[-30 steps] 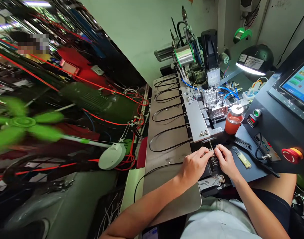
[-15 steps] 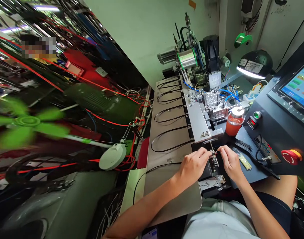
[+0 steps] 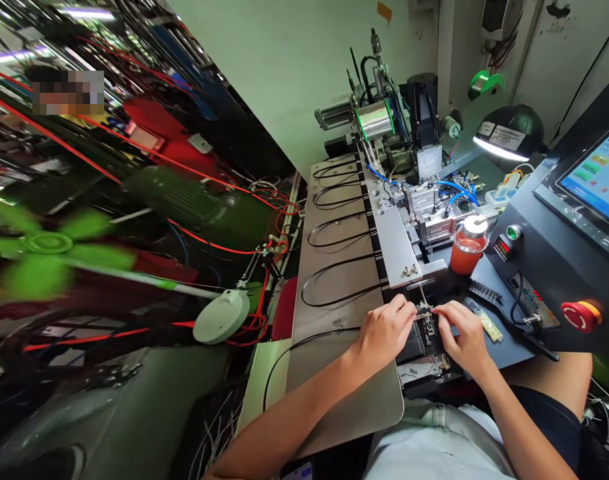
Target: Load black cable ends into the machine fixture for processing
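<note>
Both hands meet at a small metal clamp fixture [image 3: 426, 327] at the near end of the machine's rail. My left hand [image 3: 388, 328] is closed from the left, fingertips pinched at the fixture's top, on a black cable [image 3: 304, 343] that runs in under the hand from a loose loop on the metal plate. The cable's end is hidden by the fingers. From the right, my right hand [image 3: 463, 337] is closed with thumb and index finger bent together beside the fixture; anything between them is too small to make out.
Several black cable loops [image 3: 329, 267] lie along the metal plate [image 3: 334, 373]. Right of the fixture are a jar of red liquid [image 3: 468, 247], a black brush [image 3: 514, 323] and a lit lamp [image 3: 509, 133]. A control panel with a red stop button [image 3: 582, 316] stands at the right.
My right hand has shifted slightly down and its fingers have bent more beside the fixture. My left hand stays at the fixture, moved only a little. The view has drifted slightly.
</note>
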`<state>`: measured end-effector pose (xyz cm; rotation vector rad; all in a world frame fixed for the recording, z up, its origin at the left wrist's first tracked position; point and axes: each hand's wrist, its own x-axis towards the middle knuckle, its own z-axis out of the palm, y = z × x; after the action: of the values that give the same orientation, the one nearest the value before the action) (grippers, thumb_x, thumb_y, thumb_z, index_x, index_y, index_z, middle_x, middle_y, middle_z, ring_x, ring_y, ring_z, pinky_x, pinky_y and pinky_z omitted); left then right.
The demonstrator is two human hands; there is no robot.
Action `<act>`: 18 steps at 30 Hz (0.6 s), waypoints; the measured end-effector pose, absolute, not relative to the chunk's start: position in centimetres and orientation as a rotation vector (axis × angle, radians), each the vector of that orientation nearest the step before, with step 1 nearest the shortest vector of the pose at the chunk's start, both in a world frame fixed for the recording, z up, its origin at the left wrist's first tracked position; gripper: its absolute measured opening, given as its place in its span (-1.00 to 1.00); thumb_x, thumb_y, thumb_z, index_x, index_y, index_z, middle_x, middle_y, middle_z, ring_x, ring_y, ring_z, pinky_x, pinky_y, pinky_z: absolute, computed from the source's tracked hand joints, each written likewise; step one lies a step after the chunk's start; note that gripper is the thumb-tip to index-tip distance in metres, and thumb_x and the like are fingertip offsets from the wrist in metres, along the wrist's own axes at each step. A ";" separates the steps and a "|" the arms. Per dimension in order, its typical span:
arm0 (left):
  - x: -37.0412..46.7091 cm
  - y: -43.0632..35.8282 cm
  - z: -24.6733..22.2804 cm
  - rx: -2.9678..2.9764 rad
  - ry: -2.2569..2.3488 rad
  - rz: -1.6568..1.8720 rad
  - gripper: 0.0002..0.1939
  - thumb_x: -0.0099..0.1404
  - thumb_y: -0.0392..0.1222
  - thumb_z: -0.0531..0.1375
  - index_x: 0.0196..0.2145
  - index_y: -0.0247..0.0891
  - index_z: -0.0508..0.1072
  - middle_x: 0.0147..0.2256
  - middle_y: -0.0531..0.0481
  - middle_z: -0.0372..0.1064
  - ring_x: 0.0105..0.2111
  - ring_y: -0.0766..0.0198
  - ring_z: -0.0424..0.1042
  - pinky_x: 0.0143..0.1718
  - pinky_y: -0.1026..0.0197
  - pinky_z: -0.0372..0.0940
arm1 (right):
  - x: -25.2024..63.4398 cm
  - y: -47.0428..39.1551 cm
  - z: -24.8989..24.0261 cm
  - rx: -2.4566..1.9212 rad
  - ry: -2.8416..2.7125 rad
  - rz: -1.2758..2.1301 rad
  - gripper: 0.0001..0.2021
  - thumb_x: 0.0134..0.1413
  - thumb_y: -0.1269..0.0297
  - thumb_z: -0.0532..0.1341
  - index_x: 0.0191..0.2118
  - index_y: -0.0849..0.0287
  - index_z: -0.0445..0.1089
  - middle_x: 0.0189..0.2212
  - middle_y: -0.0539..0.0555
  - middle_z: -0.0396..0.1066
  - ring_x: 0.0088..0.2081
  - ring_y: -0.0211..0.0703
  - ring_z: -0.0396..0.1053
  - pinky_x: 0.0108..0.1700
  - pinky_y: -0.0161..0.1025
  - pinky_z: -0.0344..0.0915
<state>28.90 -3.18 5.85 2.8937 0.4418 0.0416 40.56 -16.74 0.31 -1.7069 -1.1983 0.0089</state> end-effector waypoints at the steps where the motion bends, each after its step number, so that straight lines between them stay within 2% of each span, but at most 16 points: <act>1: 28.9 -3.2 5.9 2.895 0.443 0.038 -0.81 0.39 -0.25 0.00 -0.28 -0.25 0.41 -0.30 0.01 0.38 -0.38 0.31 0.44 -0.34 0.30 0.29 | 40.5 -16.7 0.3 -1.709 -1.185 0.005 -0.80 0.20 0.45 0.00 -0.28 0.16 0.36 -0.46 0.05 0.36 -0.43 -0.21 0.32 -0.40 -0.28 0.25; 5: 28.9 -3.3 6.0 2.889 0.441 0.016 -0.81 0.39 -0.24 0.00 -0.28 -0.26 0.41 -0.30 0.00 0.38 -0.37 0.30 0.44 -0.33 0.30 0.30 | 40.5 -16.9 0.4 -1.742 -1.153 -0.050 -0.81 0.20 0.45 0.00 -0.33 0.17 0.34 -0.51 0.03 0.30 -0.46 -0.22 0.29 -0.42 -0.29 0.21; 18: 29.0 -3.3 6.1 2.894 0.449 -0.017 -0.79 0.40 -0.23 -0.02 -0.27 -0.25 0.41 -0.29 0.00 0.38 -0.38 0.30 0.43 -0.33 0.30 0.29 | 40.3 -16.7 0.3 -1.696 -1.151 -0.037 -0.80 0.22 0.46 0.01 -0.25 0.18 0.37 -0.44 0.06 0.39 -0.40 -0.20 0.36 -0.37 -0.29 0.28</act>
<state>29.03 -3.26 6.11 2.8938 0.4492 -0.0166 40.33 -16.67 0.34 -1.6964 -1.1506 -0.0367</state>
